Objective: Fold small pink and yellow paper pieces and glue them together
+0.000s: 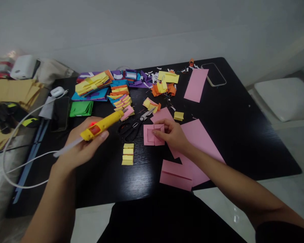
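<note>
My left hand (84,145) is wrapped round a yellow hot glue gun (103,125), its nozzle pointing right and a glue stick jutting from the back. Between thumb and fingers, my right hand (173,135) pinches a folded pink paper piece (149,135) with a square frame shape on its face. Black-handled scissors (135,127) lie on the table between the hands, blades toward the upper right. Below them is a row of folded yellow paper strips (128,154). Pink sheets (199,145) lie under and beside my right hand, and a creased pink piece (176,175) sits nearer me.
Stacks of coloured folded paper (93,82) and paper scraps (164,87) cover the back of the black table (255,135). A phone (214,74) lies at the back right, another dark phone (60,114) at the left. A white cord (8,168) loops along the left side.
</note>
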`<state>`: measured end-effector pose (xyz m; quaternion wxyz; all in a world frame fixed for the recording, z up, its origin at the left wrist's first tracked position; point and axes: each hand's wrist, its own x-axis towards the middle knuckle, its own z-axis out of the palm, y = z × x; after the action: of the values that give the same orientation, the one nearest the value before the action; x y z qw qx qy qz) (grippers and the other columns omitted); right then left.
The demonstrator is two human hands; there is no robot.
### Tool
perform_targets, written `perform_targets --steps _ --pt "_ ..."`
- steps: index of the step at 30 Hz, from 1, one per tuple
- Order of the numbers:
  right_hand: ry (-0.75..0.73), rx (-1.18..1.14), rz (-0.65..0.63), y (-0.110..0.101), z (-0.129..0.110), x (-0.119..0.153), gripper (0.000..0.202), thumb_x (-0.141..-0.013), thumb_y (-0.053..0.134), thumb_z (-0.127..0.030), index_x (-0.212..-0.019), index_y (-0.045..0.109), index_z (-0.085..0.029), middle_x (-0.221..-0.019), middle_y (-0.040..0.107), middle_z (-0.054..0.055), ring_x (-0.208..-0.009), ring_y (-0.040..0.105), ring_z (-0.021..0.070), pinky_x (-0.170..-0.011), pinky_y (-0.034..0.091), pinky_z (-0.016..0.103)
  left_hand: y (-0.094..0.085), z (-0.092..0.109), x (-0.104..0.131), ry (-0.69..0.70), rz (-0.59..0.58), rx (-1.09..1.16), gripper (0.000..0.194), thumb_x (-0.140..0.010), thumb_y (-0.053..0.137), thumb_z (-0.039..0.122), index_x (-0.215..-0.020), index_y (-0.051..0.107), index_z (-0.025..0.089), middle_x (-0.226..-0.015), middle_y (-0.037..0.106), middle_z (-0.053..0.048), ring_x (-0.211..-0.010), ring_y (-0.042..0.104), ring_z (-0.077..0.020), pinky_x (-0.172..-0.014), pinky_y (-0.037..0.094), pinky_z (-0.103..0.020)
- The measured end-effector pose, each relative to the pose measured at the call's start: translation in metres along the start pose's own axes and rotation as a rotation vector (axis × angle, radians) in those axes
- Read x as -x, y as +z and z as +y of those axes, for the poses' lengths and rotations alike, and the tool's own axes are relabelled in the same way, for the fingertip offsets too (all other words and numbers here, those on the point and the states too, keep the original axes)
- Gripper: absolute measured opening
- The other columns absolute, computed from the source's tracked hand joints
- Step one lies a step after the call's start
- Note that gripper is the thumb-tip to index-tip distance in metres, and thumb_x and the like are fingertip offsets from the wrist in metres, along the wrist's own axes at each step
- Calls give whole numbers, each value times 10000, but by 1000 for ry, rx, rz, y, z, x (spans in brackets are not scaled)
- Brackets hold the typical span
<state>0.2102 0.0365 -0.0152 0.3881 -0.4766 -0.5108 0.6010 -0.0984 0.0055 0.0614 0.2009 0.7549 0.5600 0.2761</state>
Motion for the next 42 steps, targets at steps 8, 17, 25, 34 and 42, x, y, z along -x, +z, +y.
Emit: perform_targets --steps 8,17,25,34,42 --pt "-77 75 -38 3 1 5 260 -804 765 -339 -1027 702 -222 -858 728 19 -718 653 177 -628 495 303 38 3 -9 -5 -96 260 243 -904 670 398 -826 703 170 -764 669 -40 -608 577 -157 -548 439 -272" --pt "-188 209 -2 6 8 8 264 -839 754 -317 -1075 731 -198 -809 731 6 -639 610 138 -591 476 266 47 5 -8 124 -133 114 205 -925 643 324 -780 657 179 -732 619 -10 -593 540 -127 -555 427 -245" --pt "-198 195 3 6 9 9 261 -839 760 -314 -1072 737 -200 -759 707 -8 -601 576 118 -561 456 252 48 5 -7 166 -147 54 220 -951 624 324 -788 645 177 -730 607 -1 -586 533 -118 -548 427 -240" --pt "-201 201 30 4 8 8 264 -832 761 -325 -1068 738 -208 -681 646 -32 -553 519 107 -513 409 240 47 4 -9 158 -80 47 299 -929 634 344 -691 530 197 -641 497 20 -512 469 -113 -479 337 -260" --pt "-175 152 35 4 7 7 264 -821 760 -335 -1049 734 -205 -706 671 -17 -579 562 122 -541 452 254 46 6 -8 137 -78 41 282 -924 639 341 -706 540 192 -640 504 25 -505 451 -101 -465 325 -247"
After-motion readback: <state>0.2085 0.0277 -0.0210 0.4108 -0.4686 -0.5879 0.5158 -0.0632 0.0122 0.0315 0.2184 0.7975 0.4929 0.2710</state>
